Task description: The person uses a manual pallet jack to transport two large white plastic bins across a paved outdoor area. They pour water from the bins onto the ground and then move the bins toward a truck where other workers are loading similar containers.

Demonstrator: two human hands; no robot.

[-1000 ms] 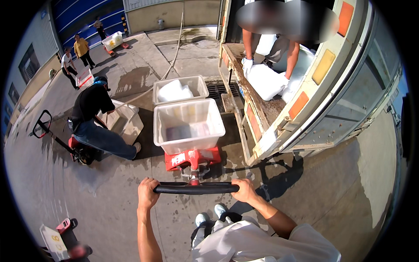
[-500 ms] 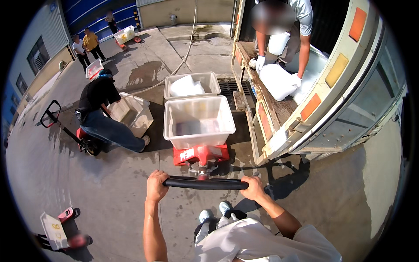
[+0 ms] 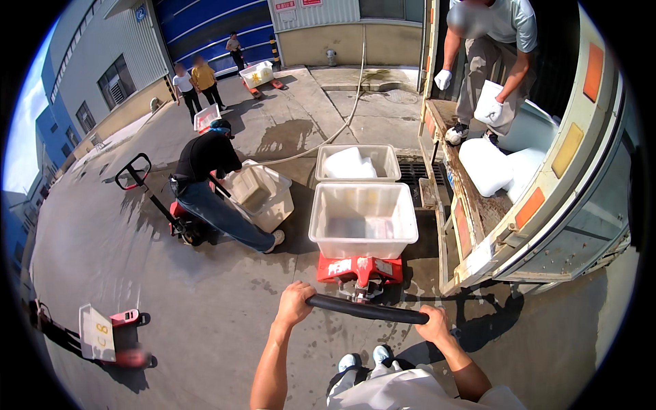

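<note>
One black handlebar, fingers around both its ends

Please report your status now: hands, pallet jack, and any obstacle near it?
Left hand, right hand gripping black handlebar. Red pallet jack ahead, white tubs beyond. Truck close on right.

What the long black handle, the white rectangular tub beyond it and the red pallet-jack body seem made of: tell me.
Long black handle: probably rubber or plastic, satin, from its soft sheen.
White rectangular tub: likely moulded plastic, semi-matte, given its rounded corners.
Red pallet-jack body: perhaps painted metal, slightly glossy, by its bright red coat.
</note>
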